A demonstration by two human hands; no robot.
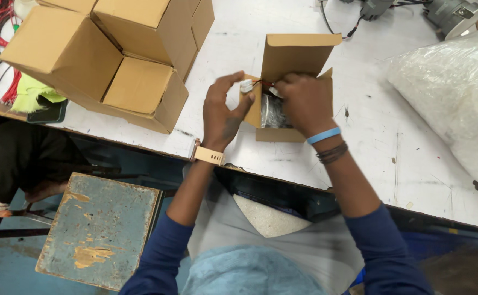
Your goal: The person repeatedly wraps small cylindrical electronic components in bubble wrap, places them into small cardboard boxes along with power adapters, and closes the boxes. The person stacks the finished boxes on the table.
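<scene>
Box: a small open cardboard box [291, 60] stands on the white worktable [392, 164], near its front edge, right in front of me, its top flap standing up.
Contents: a shiny item in clear wrap [270, 112] sits inside the box; thin red and dark wires [261, 82] run to a small white connector [246, 85] at the box's near corner.
How it handles: I judge the box light and easily dented, the wrap slippery, the wires thin and floppy. The hard connector looks the surest place to grip.
Left hand: my left hand [223, 112] arches beside the box, thumb and fingertips pinched on the white connector, a tan band at the wrist.
Right hand: my right hand [299, 101] curls over the box mouth, fingers tucked down onto the wires and wrap; whether it grips anything I cannot tell.
Nearby: bigger cardboard boxes [118, 54] at the table's far left; a clear plastic bag [457, 93] at the right edge.
</scene>
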